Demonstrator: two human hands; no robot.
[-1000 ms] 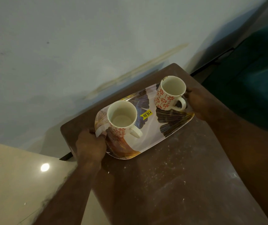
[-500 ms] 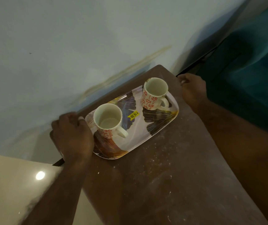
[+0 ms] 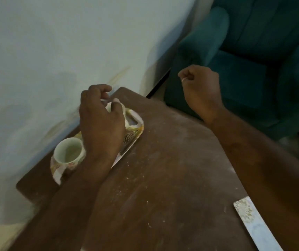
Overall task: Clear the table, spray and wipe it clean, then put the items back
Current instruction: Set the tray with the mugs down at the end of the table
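A brown table point(image 3: 172, 169) dusted with white specks stands against the wall. At its far left lies a patterned tray point(image 3: 136, 130) carrying two white mugs with red flowers. The near mug point(image 3: 68, 153) stands upright and empty. My left hand point(image 3: 99, 124) hovers over the far mug point(image 3: 109, 107) and hides most of it. Its fingers are curled and apart around the rim, and I cannot tell whether they touch. My right hand point(image 3: 201, 87) is raised beyond the table's far right corner, closed in a loose fist with nothing in it.
A pale wall point(image 3: 72, 42) runs along the table's left side. A teal sofa point(image 3: 253, 60) stands past the far right corner. A flat white patterned strip point(image 3: 251, 221) lies at the table's near right, partly under my right forearm.
Both hands have left the tray's ends. My left hand moved right, over the far mug. My right hand lifted away towards the sofa and closed. The view swung right.
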